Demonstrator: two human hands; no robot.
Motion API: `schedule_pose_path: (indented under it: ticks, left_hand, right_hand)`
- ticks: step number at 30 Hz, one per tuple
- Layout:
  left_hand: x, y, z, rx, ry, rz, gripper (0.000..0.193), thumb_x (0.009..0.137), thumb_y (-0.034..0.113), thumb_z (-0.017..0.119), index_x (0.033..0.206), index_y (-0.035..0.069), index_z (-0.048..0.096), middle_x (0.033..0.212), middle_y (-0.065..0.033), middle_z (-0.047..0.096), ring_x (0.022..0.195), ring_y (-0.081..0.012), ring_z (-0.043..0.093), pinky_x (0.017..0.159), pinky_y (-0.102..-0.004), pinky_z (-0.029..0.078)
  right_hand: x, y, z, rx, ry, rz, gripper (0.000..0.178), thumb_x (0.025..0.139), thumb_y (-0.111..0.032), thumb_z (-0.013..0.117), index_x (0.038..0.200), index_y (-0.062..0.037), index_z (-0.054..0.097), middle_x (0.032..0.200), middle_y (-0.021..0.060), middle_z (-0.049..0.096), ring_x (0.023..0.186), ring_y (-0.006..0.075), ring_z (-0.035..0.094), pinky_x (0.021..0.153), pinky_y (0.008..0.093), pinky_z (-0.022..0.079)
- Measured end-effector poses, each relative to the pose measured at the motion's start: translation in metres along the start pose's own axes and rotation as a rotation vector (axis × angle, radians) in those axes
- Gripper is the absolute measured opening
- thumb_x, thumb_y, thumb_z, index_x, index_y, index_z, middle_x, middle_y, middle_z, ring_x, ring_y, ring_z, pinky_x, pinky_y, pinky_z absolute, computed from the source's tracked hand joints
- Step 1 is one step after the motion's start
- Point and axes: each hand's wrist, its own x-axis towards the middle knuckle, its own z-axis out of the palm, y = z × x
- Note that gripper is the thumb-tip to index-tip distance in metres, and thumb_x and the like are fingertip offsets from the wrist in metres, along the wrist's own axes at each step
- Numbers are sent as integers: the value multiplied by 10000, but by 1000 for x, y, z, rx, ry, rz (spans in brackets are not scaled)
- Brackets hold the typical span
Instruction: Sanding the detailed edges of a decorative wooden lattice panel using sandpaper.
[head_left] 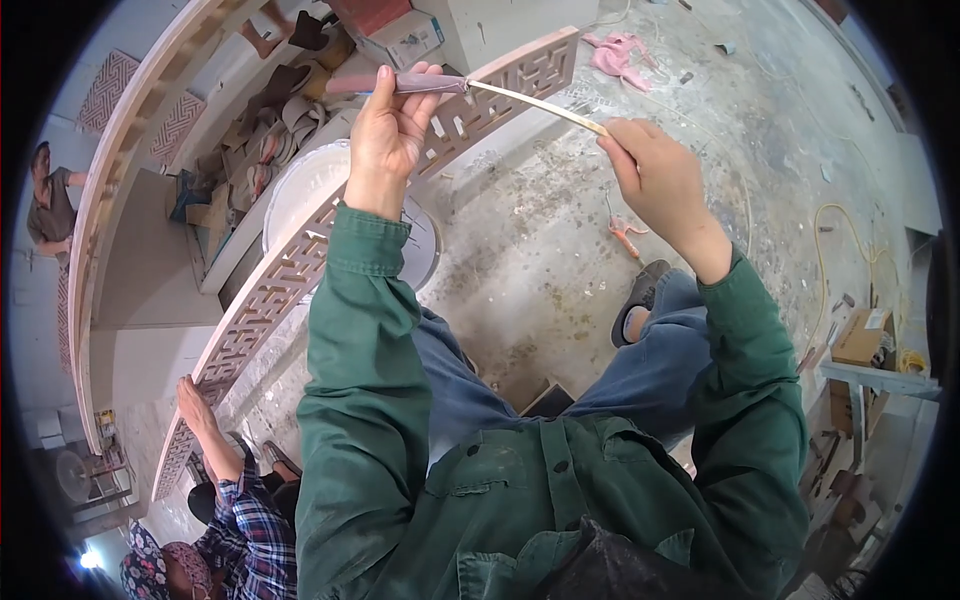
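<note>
My left hand (392, 125) grips the pinkish-grey handle of a long thin tool (420, 83) held up in front of me. Its slim pale blade (535, 103) runs to the right, bending slightly. My right hand (655, 170) pinches the blade's far tip between thumb and fingers. Both arms wear green sleeves. Just behind the tool lies a long curved wooden lattice panel (290, 275) with fretwork cut-outs, which my left forearm crosses.
A white bucket (305, 185) stands beside the panel. Another person's hand (195, 400) in a plaid sleeve rests on the panel's lower left end. A person (52, 205) stands far left. Red pliers (628, 235), a pink rag (620, 50) and a cardboard box (862, 337) lie on the dusty concrete floor.
</note>
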Motion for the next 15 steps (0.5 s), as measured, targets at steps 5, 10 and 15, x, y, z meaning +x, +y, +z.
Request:
schedule_pose_path:
  ticks: [5,10,15]
  left_hand:
    - [12,4,-21,-267,-62,-233,312,965,184,500,1117,-85,450,1228,-260,533,1160,-390,533,968,-504,491]
    - [14,8,-24,-397,-261,-346,360,963,177,503,1193,-95,450,1227,-238,545,1165,-354,540,958,-465,506]
    - [11,10,-21,-402,-296,-338,346,959,164,509,1182,-97,468,1198,-223,569,1151,-338,555,939,-441,524]
  right_hand:
    - [9,-13,-19,23,-54,45,107,874,-165,589,942,-113,652,748,74,581,635,279,582,516,373,444]
    - [9,-31,-34,-7,-12,9,221,857,-111,600,1068,-129,663,726,62,536,590,240,537,501,335,419]
    - [7,-41,-44,-64,28,-57,292,834,-64,613,1112,-138,662,710,57,510,563,214,502,490,310,395]
